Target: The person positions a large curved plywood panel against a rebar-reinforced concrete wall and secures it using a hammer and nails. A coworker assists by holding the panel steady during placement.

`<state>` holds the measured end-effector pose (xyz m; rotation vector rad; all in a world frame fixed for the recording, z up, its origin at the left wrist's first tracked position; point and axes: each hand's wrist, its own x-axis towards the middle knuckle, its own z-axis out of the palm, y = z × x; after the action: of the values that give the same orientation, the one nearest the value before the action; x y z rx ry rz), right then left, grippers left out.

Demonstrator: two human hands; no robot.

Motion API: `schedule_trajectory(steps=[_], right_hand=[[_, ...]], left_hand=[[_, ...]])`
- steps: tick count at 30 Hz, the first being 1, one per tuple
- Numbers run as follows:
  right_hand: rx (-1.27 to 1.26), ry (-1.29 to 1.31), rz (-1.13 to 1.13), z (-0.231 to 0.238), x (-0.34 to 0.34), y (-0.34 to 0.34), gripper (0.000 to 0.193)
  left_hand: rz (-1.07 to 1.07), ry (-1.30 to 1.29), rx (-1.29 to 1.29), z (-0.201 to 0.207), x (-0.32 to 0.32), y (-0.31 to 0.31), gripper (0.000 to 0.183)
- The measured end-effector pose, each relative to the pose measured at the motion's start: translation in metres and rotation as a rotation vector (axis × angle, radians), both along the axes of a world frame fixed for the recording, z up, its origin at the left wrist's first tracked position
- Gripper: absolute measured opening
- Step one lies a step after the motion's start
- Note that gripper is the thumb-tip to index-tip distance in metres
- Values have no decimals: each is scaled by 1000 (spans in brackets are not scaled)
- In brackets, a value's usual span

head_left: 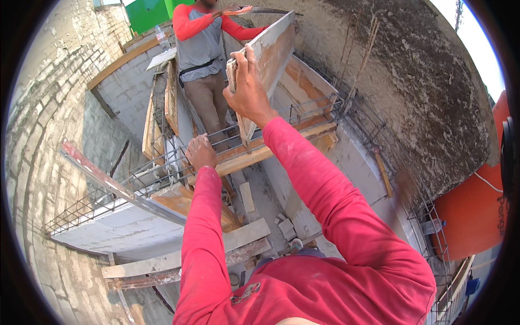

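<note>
My right hand (249,86) grips the near end of a tilted, cement-stained wooden formwork panel (278,53), fingers over its upper edge. The panel stands raised above a steel rebar cage (295,114) that runs along the wall top. Lower and to the left, my left hand (201,151) is closed over the rebar, beside a wooden plank (249,161); its fingertips are partly hidden. Across the cage, a co-worker (201,54) in a grey and red shirt stands at the panel's far side, holding a long dark tool with an orange handle.
A hammer (382,172) lies on the wall top at right, near a large orange tank (468,214) and a plastic bottle (433,226). A long metal bar (116,187) slants across the left cage. Boards (189,260) and broken blocks (287,228) lie below.
</note>
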<state>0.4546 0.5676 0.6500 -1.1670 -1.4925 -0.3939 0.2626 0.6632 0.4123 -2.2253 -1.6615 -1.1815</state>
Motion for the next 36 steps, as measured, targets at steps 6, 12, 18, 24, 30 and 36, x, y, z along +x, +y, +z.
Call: schedule_trajectory(steps=[6, 12, 18, 24, 30, 36], right_hand=[[22, 4, -31, -3, 5, -7, 90], [0, 21, -11, -1, 5, -9, 89], [9, 10, -11, -1, 5, -6, 90], [-25, 27, 11, 0, 3, -5, 90], [21, -4, -4, 1, 2, -4, 89], [-9, 11, 9, 1, 1, -4, 88]], left_hand=[[31, 21, -23, 3, 2, -2, 26], [13, 4, -143, 13, 1, -8, 29], [3, 27, -137, 13, 0, -6, 31], [16, 27, -113, 8, 0, -3, 30], [-2, 9, -59, 4, -1, -2, 29], [-1, 19, -40, 2, -1, 0, 28]])
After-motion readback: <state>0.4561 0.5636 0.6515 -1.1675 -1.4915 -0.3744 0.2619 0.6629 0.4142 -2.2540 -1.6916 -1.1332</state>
